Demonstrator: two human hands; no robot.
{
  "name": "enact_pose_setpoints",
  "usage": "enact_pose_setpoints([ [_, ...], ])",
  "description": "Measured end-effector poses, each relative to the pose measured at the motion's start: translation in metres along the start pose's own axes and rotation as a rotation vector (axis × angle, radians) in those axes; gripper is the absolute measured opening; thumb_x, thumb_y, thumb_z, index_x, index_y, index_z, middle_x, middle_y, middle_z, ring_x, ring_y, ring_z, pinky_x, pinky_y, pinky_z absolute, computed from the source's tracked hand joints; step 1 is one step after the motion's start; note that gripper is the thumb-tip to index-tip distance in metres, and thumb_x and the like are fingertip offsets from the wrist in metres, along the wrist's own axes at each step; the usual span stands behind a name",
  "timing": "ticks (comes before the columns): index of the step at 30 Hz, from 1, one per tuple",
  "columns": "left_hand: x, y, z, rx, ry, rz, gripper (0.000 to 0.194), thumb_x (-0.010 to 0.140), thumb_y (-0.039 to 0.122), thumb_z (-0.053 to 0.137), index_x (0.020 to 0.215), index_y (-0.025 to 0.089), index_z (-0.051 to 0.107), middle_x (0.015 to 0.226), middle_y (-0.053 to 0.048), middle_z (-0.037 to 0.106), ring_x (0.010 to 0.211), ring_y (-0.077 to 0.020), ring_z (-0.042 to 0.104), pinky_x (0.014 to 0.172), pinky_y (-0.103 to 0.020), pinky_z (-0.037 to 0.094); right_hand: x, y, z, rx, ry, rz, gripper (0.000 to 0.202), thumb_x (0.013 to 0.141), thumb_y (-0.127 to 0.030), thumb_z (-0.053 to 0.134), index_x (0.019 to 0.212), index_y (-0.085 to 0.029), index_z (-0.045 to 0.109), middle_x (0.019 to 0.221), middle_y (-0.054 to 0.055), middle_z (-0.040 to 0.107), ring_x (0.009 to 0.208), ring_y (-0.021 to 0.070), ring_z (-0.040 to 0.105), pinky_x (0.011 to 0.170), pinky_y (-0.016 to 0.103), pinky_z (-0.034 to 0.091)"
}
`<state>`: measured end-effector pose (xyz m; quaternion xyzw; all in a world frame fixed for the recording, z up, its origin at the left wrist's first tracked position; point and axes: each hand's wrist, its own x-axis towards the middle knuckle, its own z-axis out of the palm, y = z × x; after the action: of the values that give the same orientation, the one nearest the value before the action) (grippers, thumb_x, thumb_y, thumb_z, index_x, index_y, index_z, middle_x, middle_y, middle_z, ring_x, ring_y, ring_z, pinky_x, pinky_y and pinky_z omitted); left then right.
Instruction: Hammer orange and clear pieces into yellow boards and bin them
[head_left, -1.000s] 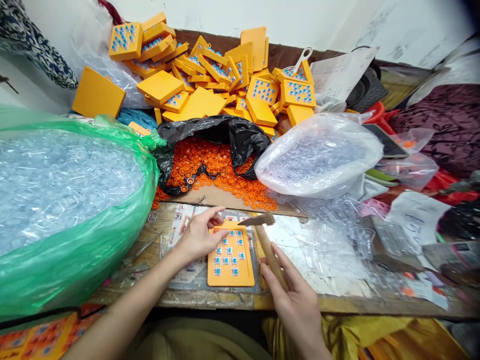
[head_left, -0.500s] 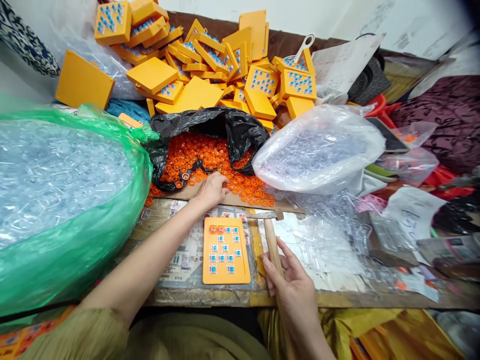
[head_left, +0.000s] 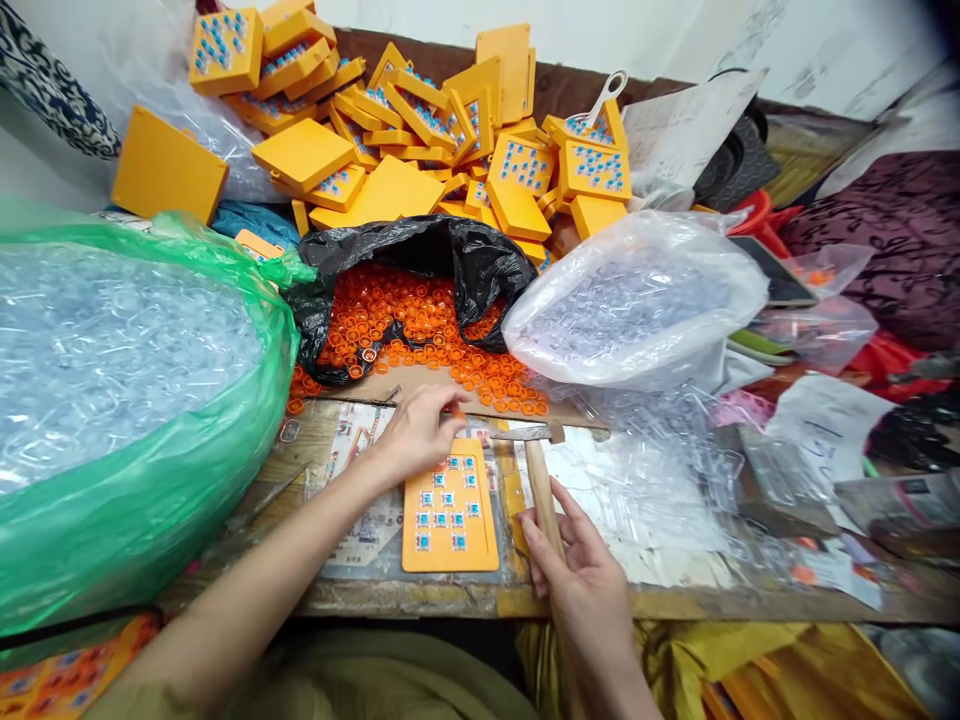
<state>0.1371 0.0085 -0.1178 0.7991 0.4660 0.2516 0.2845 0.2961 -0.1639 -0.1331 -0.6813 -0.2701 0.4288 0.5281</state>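
Note:
My left hand (head_left: 420, 432) is over the top edge of a yellow plate (head_left: 450, 550), its fingertips pinched on a small orange cap (head_left: 455, 410). Blue-and-clear square pieces (head_left: 440, 519) are set in the plate, which lies flat on the bench; the hand hides its upper left corner. In my right hand (head_left: 577, 565) is the wooden handle of a hammer (head_left: 541, 490). The thin metal hammer head (head_left: 525, 432) points left, just right of the plate's top corner. Loose orange caps (head_left: 495, 380) spill from a black bag (head_left: 420, 235) behind my left hand.
A green bag (head_left: 187, 470) of clear plastic parts fills the left side. To the right of the black bag sits a white bag (head_left: 637, 350) of similar parts, with loose clear pieces (head_left: 660, 450) before it. Yellow plates (head_left: 405, 185) are heaped at the back.
My left hand has come back from the pile of orange caps to the plate's top edge, now with an orange cap between its fingertips. My right hand and the hammer have hardly moved.

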Motion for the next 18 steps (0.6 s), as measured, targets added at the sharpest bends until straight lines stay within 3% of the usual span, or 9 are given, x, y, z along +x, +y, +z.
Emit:
enact_pose_setpoints([
  [2, -0.022, 0.006, -0.002, -0.049, -0.007, 0.037, 0.029, 0.079, 0.014, 0.062, 0.107, 0.018, 0.064, 0.094, -0.005, 0.070, 0.088, -0.0196, 0.065, 0.085, -0.035, 0.052, 0.001, 0.004, -0.001, -0.103, 0.008, -0.077, 0.064, 0.075, -0.043, 0.073, 0.132, -0.019, 0.056, 0.102, 0.009, 0.073, 0.054, 0.0139, 0.061, 0.044, 0.026, 0.051],
  [4, -0.041, 0.010, -0.002, -0.094, -0.019, 0.069, 0.033, 0.078, 0.014, 0.062, 0.110, 0.019, 0.061, 0.093, -0.004, 0.069, 0.087, -0.0198, 0.065, 0.083, -0.035, 0.053, 0.002, 0.005, -0.001, -0.245, 0.002, -0.226, 0.053, 0.079, -0.040, 0.069, 0.127, -0.019, 0.062, 0.112, 0.010, 0.072, 0.079, 0.0226, 0.071, 0.065, 0.033, 0.060],
  [6, -0.054, 0.012, -0.001, -0.114, -0.024, 0.079, 0.035, 0.077, 0.012, 0.061, 0.111, 0.019, 0.059, 0.092, -0.005, 0.069, 0.087, -0.0204, 0.065, 0.083, -0.036, 0.053, 0.002, 0.003, -0.002, -0.390, -0.036, -0.443, 0.042, 0.084, -0.031, 0.064, 0.125, -0.022, 0.064, 0.120, 0.008, 0.069, 0.101, 0.0251, 0.068, 0.085, 0.037, 0.057],
  [8, -0.059, 0.011, 0.000, -0.113, -0.014, 0.068, 0.037, 0.076, 0.011, 0.061, 0.112, 0.019, 0.058, 0.092, -0.005, 0.069, 0.087, -0.0208, 0.065, 0.082, -0.036, 0.053, 0.001, -0.004, -0.003, -0.517, -0.081, -0.672, 0.042, 0.088, -0.020, 0.058, 0.129, -0.026, 0.061, 0.121, 0.005, 0.069, 0.105, 0.0223, 0.067, 0.091, 0.035, 0.054],
  [11, -0.059, 0.008, 0.002, -0.145, 0.006, 0.059, 0.040, 0.076, 0.012, 0.060, 0.115, 0.020, 0.055, 0.091, -0.004, 0.069, 0.085, -0.0204, 0.066, 0.082, -0.036, 0.053, -0.003, -0.017, -0.006, -0.651, -0.108, -0.911, 0.054, 0.089, -0.008, 0.053, 0.137, -0.033, 0.051, 0.115, 0.003, 0.070, 0.097, 0.0183, 0.070, 0.087, 0.029, 0.055],
  [14, -0.059, 0.005, 0.006, -0.185, 0.027, 0.048, 0.042, 0.075, 0.011, 0.060, 0.115, 0.020, 0.054, 0.091, -0.003, 0.070, 0.085, -0.0200, 0.067, 0.082, -0.036, 0.054, -0.008, -0.023, -0.008, -0.799, -0.136, -0.967, 0.059, 0.090, -0.005, 0.048, 0.141, -0.035, 0.046, 0.106, 0.002, 0.072, 0.088, 0.0163, 0.072, 0.078, 0.025, 0.056],
  [18, -0.063, 0.008, 0.010, -0.201, 0.029, 0.000, 0.042, 0.074, 0.009, 0.060, 0.116, 0.018, 0.055, 0.088, -0.004, 0.071, 0.084, -0.0199, 0.067, 0.081, -0.036, 0.055, -0.010, -0.014, -0.007, -0.803, -0.159, -0.846, 0.051, 0.092, -0.011, 0.046, 0.138, -0.033, 0.050, 0.104, 0.002, 0.073, 0.084, 0.0153, 0.072, 0.075, 0.023, 0.057],
])
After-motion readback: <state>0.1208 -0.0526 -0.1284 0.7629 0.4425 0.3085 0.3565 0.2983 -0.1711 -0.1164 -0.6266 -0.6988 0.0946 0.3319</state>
